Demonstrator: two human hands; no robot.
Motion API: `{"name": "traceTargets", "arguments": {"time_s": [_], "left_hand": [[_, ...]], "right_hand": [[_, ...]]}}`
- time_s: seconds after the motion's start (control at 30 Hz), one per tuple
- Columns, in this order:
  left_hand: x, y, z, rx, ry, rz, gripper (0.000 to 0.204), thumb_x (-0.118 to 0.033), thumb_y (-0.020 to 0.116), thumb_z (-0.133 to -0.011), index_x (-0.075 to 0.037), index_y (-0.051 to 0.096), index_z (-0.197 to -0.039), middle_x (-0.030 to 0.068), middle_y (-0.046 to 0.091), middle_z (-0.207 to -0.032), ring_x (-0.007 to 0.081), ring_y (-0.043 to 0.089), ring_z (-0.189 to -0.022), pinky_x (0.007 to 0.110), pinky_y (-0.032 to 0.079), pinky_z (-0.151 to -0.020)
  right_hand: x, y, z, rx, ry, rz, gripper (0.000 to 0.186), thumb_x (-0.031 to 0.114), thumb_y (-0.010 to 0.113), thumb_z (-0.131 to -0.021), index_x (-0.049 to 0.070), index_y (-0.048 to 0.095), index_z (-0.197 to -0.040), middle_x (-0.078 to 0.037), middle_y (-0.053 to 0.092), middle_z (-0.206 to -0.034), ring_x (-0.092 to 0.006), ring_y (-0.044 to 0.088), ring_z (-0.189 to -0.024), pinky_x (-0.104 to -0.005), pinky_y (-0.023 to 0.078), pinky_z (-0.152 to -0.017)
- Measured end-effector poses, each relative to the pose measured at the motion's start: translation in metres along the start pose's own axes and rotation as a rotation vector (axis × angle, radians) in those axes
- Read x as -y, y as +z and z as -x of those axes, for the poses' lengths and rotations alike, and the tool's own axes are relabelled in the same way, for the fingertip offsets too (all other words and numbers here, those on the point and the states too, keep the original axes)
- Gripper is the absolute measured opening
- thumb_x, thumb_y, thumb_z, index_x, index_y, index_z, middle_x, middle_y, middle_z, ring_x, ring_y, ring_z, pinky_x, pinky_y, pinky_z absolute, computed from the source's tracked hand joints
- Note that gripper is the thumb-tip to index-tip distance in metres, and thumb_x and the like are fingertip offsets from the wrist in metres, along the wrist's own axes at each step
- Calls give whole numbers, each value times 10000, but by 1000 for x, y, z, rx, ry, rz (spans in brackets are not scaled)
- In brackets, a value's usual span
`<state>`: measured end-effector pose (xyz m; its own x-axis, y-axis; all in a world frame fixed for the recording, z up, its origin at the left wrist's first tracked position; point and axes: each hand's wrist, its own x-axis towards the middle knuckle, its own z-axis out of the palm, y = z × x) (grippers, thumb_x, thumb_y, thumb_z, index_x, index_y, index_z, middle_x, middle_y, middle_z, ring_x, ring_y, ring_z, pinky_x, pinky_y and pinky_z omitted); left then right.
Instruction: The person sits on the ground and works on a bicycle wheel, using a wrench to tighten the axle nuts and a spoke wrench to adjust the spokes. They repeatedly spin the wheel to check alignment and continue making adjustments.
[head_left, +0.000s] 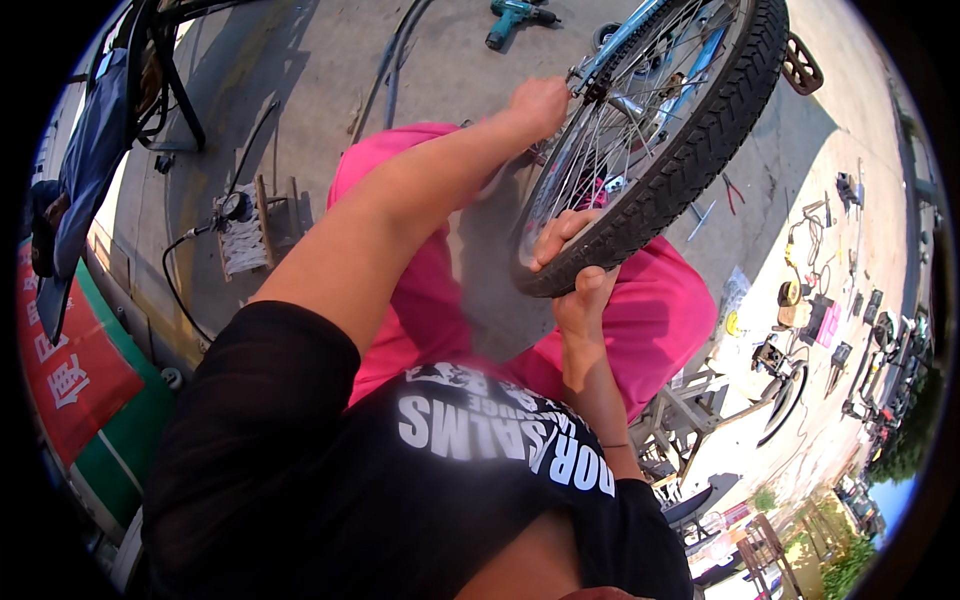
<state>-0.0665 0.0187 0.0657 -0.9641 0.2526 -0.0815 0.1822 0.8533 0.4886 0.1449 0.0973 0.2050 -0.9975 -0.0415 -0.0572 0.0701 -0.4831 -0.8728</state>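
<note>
Two hands tend a bicycle wheel (pixel 690 165) near pink trousers (pixel 655 305): right hand (pixel 577 260) gripping it, left hand (pixel 540 106) curled beside the blue frame (pixel 604 62), hold unclear. Probably adjustment there; next calls for steady support.

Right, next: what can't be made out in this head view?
Head view, all four:
Whether the left hand holds anything: back of the hand hides its fingertips.
Middle of the right hand: behind the tyre.
Upper end of the blue bar: cut off by the top edge.
Dark things along the far right: too small to identify.
</note>
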Motion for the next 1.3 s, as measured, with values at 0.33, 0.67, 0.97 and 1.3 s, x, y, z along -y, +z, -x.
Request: {"name": "traceTargets", "arguments": {"time_s": [0.33, 0.67, 0.97, 1.3], "left_hand": [[15, -18, -18, 308, 149, 53, 201, -161, 552, -813, 1, 666, -847, 211, 646, -869, 380, 620, -832, 449, 496, -719], [-3, -35, -13, 443, 135, 136, 291, -121, 458, -816, 50, 645, -674, 210, 630, -646, 307, 652, -613, 402, 519, -595], [-1, -47, -18, 447, 135, -4, 341, -229, 478, -865, 41, 640, -735, 177, 653, -733, 303, 646, -739, 419, 496, -701], [31, -15, -42, 601, 192, 321, 316, -144, 499, -797, 69, 607, -1004, 171, 661, -789, 228, 656, -716, 350, 505, -649]], "right_hand": [[19, 8, 0, 40, 43, 96, 668, 612, 670, -718, 37, 470, -993, -67, 507, -710, -165, 511, -638, -279, 424, -588], [45, 12, -19, -16, 5, 81, 744, 721, 540, -736, 36, 478, -1018, -44, 479, -675, -144, 482, -592, -261, 391, -552], [28, 5, -18, 18, 8, 2, 721, 655, 661, -690, 30, 485, -1003, -60, 495, -662, -146, 483, -564, -249, 398, -516], [27, 7, -18, -7, 38, -27, 727, 615, 713, -651, -8, 522, -976, -51, 560, -706, -125, 561, -605, -245, 455, -536]]}}
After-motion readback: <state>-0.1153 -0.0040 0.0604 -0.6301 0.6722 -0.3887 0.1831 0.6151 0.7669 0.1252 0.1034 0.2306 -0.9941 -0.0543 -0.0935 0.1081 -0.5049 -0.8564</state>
